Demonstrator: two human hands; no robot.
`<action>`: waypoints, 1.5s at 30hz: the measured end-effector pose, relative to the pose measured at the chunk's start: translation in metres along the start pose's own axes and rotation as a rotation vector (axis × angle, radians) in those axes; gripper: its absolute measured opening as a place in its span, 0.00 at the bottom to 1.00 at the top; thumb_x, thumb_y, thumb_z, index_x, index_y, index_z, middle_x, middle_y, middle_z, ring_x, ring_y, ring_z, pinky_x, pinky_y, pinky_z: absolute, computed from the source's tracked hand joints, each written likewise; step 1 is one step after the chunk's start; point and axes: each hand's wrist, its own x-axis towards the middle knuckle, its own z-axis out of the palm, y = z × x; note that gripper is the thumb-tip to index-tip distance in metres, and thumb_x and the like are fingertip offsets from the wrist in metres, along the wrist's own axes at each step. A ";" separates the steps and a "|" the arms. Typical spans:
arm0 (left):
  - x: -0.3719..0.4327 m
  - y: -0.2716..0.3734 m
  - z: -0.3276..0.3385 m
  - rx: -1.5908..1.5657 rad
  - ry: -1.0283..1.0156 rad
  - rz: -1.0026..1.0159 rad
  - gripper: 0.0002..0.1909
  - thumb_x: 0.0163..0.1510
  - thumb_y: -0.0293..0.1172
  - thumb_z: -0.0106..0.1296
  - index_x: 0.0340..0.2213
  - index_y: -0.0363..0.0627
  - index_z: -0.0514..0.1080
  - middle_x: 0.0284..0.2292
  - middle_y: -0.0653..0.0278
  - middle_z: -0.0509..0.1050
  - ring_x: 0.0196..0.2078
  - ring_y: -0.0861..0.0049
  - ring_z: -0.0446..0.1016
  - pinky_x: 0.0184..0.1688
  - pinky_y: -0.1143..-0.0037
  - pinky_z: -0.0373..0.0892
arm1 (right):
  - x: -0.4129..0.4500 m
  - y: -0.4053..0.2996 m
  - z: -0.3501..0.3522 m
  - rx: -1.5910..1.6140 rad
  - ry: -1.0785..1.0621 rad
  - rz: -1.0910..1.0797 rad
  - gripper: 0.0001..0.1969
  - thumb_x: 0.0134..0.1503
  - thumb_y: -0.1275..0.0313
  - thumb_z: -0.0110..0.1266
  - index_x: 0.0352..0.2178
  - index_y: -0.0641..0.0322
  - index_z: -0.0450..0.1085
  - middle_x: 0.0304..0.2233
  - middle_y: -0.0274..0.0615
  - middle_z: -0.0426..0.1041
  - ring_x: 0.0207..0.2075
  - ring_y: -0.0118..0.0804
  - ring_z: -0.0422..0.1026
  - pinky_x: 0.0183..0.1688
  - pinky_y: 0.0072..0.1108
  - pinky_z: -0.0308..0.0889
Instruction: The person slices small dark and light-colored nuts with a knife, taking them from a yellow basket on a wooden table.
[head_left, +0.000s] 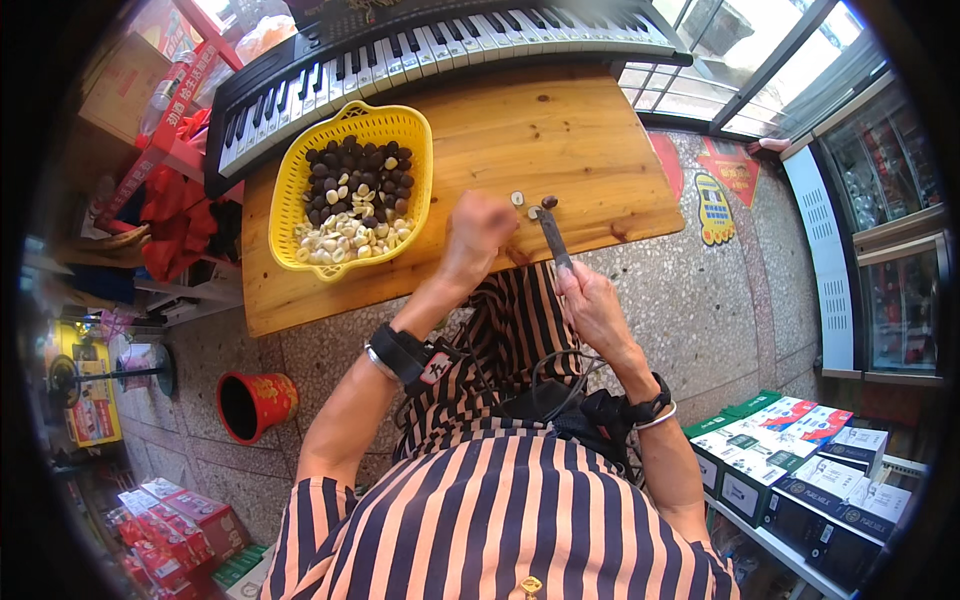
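My right hand (592, 300) holds a knife (553, 238) with a dark, flat blade, its tip at a pale nut-like half (534, 213) on the wooden table. A dark brown seed (550, 202) and another pale half (517, 198) lie close by. My left hand (480, 225) is blurred above the table, left of these pieces; its fingers are curled and what they hold, if anything, cannot be made out. Left of it stands a yellow plastic basket (426, 161) with dark whole seeds towards the back and pale peeled ones towards the front.
An electronic keyboard (409, 56) lies along the back of the wooden table (487, 127). A red bucket (259, 406) is on the floor at the left. Stacked cartons (765, 450) stand at the lower right, and a glass-door cabinet (892, 247) at the right. A foot (771, 145) shows near it.
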 end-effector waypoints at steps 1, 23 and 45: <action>-0.002 0.000 -0.001 -0.092 0.018 -0.019 0.09 0.41 0.22 0.55 0.29 0.36 0.71 0.24 0.56 0.69 0.25 0.64 0.68 0.28 0.74 0.65 | 0.000 0.001 0.000 0.009 -0.003 0.009 0.14 0.59 0.67 0.39 0.22 0.64 0.61 0.10 0.32 0.56 0.12 0.22 0.56 0.15 0.19 0.53; 0.026 -0.021 -0.011 -0.060 -0.775 -0.717 0.21 0.56 0.42 0.41 0.18 0.38 0.65 0.11 0.60 0.65 0.13 0.69 0.64 0.16 0.70 0.57 | 0.011 -0.018 0.009 -0.084 -0.128 0.104 0.14 0.59 0.67 0.38 0.25 0.68 0.62 0.19 0.51 0.65 0.22 0.50 0.65 0.27 0.32 0.61; 0.027 -0.013 -0.015 -0.233 -0.712 -0.811 0.22 0.56 0.41 0.44 0.13 0.41 0.62 0.09 0.71 0.59 0.11 0.84 0.56 0.14 0.79 0.52 | 0.036 -0.011 0.027 -0.281 -0.149 -0.139 0.13 0.59 0.69 0.35 0.25 0.69 0.60 0.19 0.57 0.65 0.24 0.58 0.66 0.25 0.38 0.61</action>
